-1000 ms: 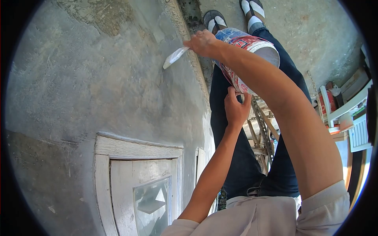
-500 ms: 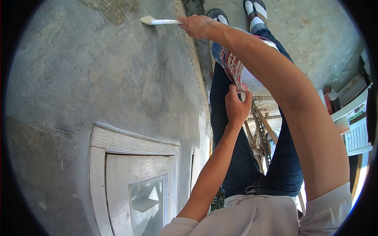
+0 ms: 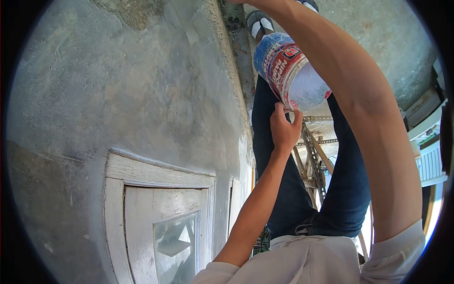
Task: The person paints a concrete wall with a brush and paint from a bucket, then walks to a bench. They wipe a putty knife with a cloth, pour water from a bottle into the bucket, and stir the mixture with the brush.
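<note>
My left hand (image 3: 286,127) is closed, with thumb and fingertips at the near edge of a paint bucket (image 3: 280,66). The bucket has a blue and red label and lies tilted between my legs; its whitish round end (image 3: 308,87) faces me. My right arm (image 3: 352,80) stretches past the bucket to the top edge of the view. Only a sliver of my right hand (image 3: 236,1) shows there, so its fingers and anything in them are hidden.
A grey plastered wall (image 3: 142,99) fills the left side, with a patch of rough bare surface (image 3: 135,13). Below it is a white wooden frame (image 3: 156,165) around a glazed panel (image 3: 175,244). A perforated metal support (image 3: 316,154) stands beneath me, above a concrete floor (image 3: 378,42).
My right hand has moved up and almost out of view, and the paintbrush it held against the wall is no longer visible. My left hand stays on the bucket.
</note>
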### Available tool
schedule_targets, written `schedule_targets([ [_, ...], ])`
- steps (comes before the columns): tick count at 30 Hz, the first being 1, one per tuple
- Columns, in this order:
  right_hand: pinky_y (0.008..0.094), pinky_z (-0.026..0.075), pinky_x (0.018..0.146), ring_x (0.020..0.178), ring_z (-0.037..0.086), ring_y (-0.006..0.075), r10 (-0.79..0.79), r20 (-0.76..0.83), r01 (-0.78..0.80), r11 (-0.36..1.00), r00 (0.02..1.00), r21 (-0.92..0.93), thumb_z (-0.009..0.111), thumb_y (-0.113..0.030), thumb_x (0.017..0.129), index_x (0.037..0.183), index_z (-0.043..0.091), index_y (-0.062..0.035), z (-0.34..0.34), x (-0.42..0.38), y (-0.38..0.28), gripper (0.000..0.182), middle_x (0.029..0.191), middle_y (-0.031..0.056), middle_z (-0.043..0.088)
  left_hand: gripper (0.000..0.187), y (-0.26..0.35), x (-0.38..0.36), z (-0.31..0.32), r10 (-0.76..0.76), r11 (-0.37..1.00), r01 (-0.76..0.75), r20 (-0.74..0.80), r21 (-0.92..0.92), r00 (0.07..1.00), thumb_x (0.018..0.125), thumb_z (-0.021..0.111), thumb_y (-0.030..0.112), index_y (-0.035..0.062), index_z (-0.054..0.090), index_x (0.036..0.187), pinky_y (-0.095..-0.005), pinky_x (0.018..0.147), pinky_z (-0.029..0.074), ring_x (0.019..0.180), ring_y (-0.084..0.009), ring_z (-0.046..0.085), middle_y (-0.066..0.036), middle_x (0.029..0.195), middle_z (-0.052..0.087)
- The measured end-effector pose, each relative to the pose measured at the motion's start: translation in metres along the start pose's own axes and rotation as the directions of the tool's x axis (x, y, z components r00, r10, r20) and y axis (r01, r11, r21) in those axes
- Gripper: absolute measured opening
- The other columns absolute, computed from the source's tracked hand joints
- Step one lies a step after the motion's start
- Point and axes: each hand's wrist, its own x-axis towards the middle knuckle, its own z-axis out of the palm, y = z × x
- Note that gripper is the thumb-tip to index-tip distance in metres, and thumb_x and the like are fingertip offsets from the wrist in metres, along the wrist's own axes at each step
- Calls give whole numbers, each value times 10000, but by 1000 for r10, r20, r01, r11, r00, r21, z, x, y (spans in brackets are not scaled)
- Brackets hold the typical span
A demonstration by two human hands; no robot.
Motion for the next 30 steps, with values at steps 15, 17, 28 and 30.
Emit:
schedule_targets([
  [15, 428, 514, 861, 1030, 662, 296, -54, 354, 173, 934, 934, -314, 466, -375, 1012, 1170, 569, -196, 20, -60, -25, 260, 1026, 87, 688, 204, 7, 1, -3, -29, 999, 30, 23, -16, 999, 893, 641, 91, -5, 483, 980, -358, 865, 521, 951, -283, 707, -182, 923, 705],
  [17, 513, 526, 712, 860, 687, 401, 12, 273, 36, 985, 962, -171, 423, -319, 1012, 1257, 524, -89, 7, -19, -3, 350, 946, 226, 687, 190, 7, 4, 1, -14, 999, 14, -11, -40, 1000, 876, 644, 83, -3, 496, 958, -371, 823, 517, 899, -300, 695, -179, 887, 690],
  [28, 437, 515, 867, 1041, 658, 316, -7, 561, 175, 953, 828, -247, 448, -370, 1021, 1201, 565, -211, 49, -111, -10, 267, 1055, 105, 687, 209, 8, 3, 0, -45, 998, 46, 25, -40, 999, 898, 634, 90, -4, 475, 996, -351, 866, 520, 962, -281, 707, -179, 935, 706],
  [30, 435, 514, 872, 1064, 652, 302, -16, 572, 218, 933, 820, -286, 465, -365, 1013, 1189, 574, -212, 58, -110, -4, 258, 1066, 88, 690, 213, 8, 5, 1, -30, 998, 31, 23, -51, 999, 896, 638, 87, -5, 474, 996, -350, 863, 521, 964, -282, 707, -181, 937, 705],
])
